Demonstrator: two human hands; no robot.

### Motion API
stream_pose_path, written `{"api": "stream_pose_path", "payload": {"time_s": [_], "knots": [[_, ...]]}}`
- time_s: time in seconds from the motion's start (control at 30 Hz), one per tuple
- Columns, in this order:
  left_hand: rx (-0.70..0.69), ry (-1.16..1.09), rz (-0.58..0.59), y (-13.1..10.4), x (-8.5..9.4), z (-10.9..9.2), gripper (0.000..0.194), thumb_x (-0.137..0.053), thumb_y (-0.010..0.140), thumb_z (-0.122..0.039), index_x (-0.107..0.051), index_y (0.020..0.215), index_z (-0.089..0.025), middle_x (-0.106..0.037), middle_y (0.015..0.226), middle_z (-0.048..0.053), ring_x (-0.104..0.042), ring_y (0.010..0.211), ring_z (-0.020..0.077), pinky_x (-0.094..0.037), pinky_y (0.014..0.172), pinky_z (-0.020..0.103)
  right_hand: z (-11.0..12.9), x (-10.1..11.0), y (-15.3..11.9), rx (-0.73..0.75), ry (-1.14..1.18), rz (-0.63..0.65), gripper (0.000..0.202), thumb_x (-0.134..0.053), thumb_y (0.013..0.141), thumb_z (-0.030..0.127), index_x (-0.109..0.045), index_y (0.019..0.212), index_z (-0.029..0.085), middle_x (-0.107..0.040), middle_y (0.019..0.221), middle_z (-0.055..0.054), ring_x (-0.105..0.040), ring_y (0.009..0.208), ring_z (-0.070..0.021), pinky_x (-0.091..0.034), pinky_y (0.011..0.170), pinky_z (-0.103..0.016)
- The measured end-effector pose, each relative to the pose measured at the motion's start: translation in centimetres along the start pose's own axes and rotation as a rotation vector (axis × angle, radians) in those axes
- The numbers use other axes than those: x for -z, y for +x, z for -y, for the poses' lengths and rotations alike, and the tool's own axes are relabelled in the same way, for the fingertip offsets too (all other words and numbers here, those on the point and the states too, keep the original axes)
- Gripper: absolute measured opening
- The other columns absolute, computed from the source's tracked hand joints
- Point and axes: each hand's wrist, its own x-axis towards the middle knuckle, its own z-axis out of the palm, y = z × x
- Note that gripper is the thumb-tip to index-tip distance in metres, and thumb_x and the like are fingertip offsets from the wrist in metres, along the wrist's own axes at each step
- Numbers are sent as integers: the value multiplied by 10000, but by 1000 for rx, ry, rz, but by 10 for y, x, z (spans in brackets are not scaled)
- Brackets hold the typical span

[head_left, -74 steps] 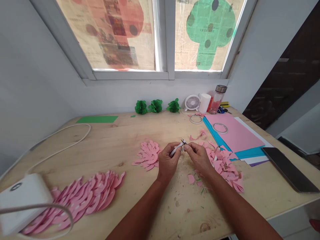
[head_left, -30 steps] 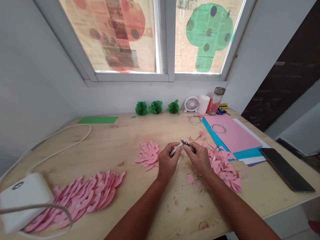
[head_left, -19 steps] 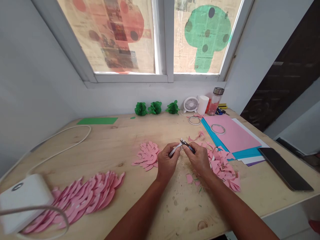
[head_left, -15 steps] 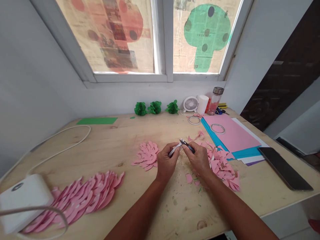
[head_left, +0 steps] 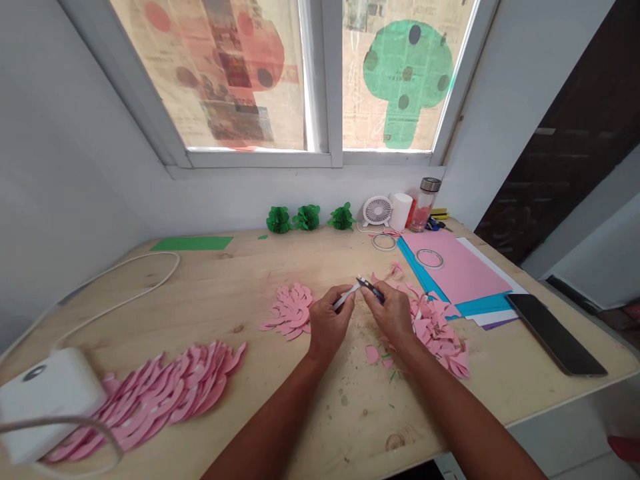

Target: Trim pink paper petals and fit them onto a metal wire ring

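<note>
The white strip (head_left: 345,298), pinched in the grip of the left hand (head_left: 330,323), runs with its long axis forward and rightward from this grip, toward the tip of the dark tool (head_left: 373,291) (if they touch, I cannot tell) clamped in the right hand (head_left: 396,317).

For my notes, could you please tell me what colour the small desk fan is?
The desk fan is white, seen best in the head view.

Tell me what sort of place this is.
Probably a craft corner in a home or classroom: pink paper cutouts, a stack of coloured sheets, and green paper pompoms share a wooden table beneath a window.
</note>
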Motion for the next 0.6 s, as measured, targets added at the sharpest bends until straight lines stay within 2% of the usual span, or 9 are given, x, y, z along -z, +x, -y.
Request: {"api": "stream_pose_path", "payload": {"time_s": [0.1,0.17,0.6], "knots": [[13,-6,-72,3,2,0,186,-579,747,-297,-669,853,-173,-667,683,2,-545,544,92,-410,501,169,-6,4,7,-38,6,-82,417,-449,800,515,-547,578,176,-429,479,36,-395,476,-93,-265,485,-201],[19,-13,-103,4,2,0,198,-575,751,-302,-666,871,-173,-662,677,0,-540,537,91,-408,491,168,-10,6,11,-58,33,-79,419,-447,797,529,-554,593,178,-417,473,42,-392,470,-95,-271,486,-204],[-15,101,20,3,-12,7,171,-556,768,-289,-652,864,-184,-674,676,0,-576,543,102,-423,522,182,-18,20,19,-173,124,-151,421,-471,774,536,-495,553,178,-363,470,47,-349,497,-102,-265,478,-212]]}}
